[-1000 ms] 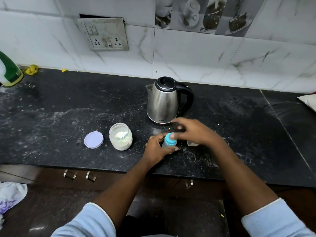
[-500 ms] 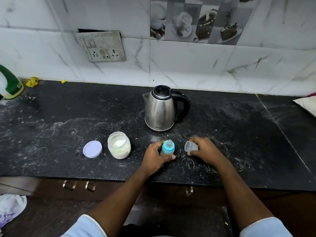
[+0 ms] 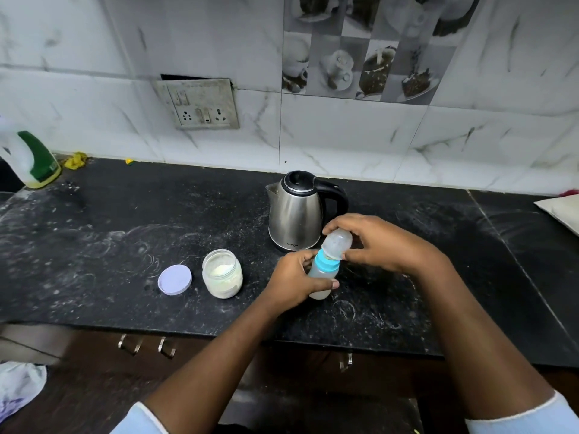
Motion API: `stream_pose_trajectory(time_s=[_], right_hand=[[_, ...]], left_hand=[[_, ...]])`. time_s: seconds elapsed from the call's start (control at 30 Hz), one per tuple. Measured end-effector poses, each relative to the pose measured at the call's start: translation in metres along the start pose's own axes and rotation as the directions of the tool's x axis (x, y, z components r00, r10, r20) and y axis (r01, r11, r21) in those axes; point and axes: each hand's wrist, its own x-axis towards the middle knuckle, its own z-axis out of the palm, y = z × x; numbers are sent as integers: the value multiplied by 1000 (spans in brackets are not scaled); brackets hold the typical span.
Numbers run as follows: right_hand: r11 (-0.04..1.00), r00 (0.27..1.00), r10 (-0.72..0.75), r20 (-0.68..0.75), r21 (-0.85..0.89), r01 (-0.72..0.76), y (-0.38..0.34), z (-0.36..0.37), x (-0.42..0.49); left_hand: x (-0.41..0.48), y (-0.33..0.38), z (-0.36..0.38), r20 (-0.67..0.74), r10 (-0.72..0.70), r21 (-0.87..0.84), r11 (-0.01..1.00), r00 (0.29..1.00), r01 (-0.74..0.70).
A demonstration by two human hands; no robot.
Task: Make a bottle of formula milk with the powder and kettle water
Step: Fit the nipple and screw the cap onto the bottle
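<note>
On the black surface (image 3: 125, 245), front centre, just ahead of the kettle (image 3: 294, 214), the bottle (image 3: 319, 277) is gripped round its body by the left hand (image 3: 294, 283), thumb laid across the front. The bottle is tilted slightly, top leaning right. Pale cloudy liquid is seen in its lower part. Whether its base touches the surface cannot be told, possibly just lifted. A blue collar (image 3: 327, 264) is fitted at the neck. The clear cap (image 3: 336, 244) is pinched between thumb and fingers of the right hand (image 3: 382, 242) and is set over the teat, its rim at the collar; full seating is not clear.

The kettle is stood upright, lid shut, spout left, handle right. The powder jar (image 3: 222, 274) is placed left of the bottle, open, with white powder inside. Its lilac lid (image 3: 174, 280) is laid flat just beside the jar, to its left. White dust smears are spread over the surface. A green and white spray bottle (image 3: 34, 161) is seen far left against the wall, and a socket plate (image 3: 200, 103) is mounted on the tiles above.
</note>
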Motion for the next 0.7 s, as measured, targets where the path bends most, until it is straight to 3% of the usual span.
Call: stream_pose_trajectory(time_s=[0.33, 0.53, 0.7], right_hand=[[971, 992, 28, 121, -240, 2, -33, -19, 23], [955, 992, 92, 81, -290, -65, -45, -25, 30], [923, 987, 150, -53, -351, -158, -52, -27, 31]], left_hand=[[-1, 28, -11, -56, 19, 68, 998, 998, -15], [-4, 41, -16, -89, 47, 63, 997, 995, -42], [-3, 50, -15, -142, 79, 30, 997, 987, -75]])
